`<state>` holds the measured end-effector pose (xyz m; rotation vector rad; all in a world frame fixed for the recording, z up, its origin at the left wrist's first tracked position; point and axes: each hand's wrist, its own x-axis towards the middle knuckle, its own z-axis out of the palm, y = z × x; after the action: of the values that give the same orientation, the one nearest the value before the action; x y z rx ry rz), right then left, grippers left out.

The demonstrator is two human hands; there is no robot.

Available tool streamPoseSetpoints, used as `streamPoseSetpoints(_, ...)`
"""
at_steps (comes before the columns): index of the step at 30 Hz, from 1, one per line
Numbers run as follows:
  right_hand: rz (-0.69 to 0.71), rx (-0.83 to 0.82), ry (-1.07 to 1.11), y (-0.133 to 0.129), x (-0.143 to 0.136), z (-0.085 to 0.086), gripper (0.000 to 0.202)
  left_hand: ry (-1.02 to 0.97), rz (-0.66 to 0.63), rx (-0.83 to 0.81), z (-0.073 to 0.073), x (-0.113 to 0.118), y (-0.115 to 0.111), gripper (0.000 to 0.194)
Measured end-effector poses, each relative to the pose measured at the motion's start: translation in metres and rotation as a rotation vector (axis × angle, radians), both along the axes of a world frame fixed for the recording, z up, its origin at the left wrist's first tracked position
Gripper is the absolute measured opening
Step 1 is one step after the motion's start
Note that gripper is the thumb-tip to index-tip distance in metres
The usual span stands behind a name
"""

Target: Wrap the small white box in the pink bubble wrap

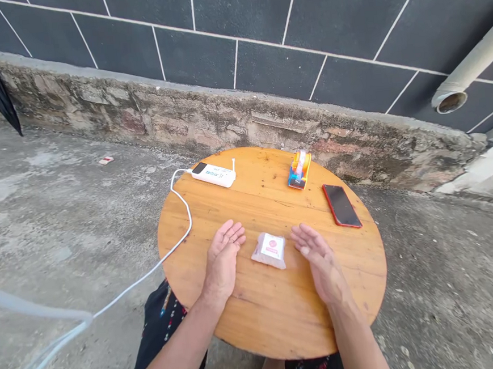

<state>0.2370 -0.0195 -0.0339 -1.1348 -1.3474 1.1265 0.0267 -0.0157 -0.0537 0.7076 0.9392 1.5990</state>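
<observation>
Probably light, soft packet (271, 252) (contents unclear); hold at 9 and 3 o'clock. Left hand (222, 260), right hand (322, 266): fingers uncurled, empty.

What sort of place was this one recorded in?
Most likely outdoors, in a yard or paved strip beside a building: rough concrete ground, a dark tiled wall ahead, and an open-ended drainpipe at the right.

One head-level view, forward and down, from close above the round wooden table (278, 324)
</observation>
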Motion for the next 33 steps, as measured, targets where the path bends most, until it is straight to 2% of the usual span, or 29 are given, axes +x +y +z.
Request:
streamPoseSetpoints(2,-0.117,-0.066,0.109,0.0047,0.0020,-0.0026,0.039,-0.067,0.025,-0.019,0.0003,-0.0036,0.0033,0.051)
streamPoseSetpoints(4,-0.169,-0.107,0.193,0.0080,0.0023,-0.0050,0.033,-0.095,0.029,-0.022,0.0009,-0.0049,0.0042,0.048)
streamPoseSetpoints(9,-0.215,-0.148,0.344,0.0089,-0.0015,-0.0053,0.031,-0.181,0.043,-0.042,0.0022,-0.0033,0.0028,0.044)
streamPoseSetpoints(14,-0.237,-0.162,0.381,0.0082,-0.0030,-0.0037,0.032,-0.245,0.040,-0.051,0.0020,-0.0019,0.0027,0.041)
streamPoseSetpoints(23,-0.243,-0.154,0.341,0.0093,-0.0033,-0.0069,0.033,-0.171,0.017,-0.021,0.0002,0.0018,0.0003,0.035)
streamPoseSetpoints(28,-0.240,-0.136,0.295,0.0103,-0.0031,-0.0089,0.033,-0.095,-0.038,-0.009,-0.0010,0.0019,-0.0014,0.042)
streamPoseSetpoints(30,-0.210,-0.111,0.241,0.0093,-0.0040,-0.0088,0.033,-0.030,-0.071,0.001,0.0002,0.0027,-0.0021,0.045)
streamPoseSetpoints(33,-0.082,-0.002,0.057,0.0051,-0.0070,-0.0073,0.041,0.083,-0.115,0.018,0.0036,0.0048,-0.0039,0.052)
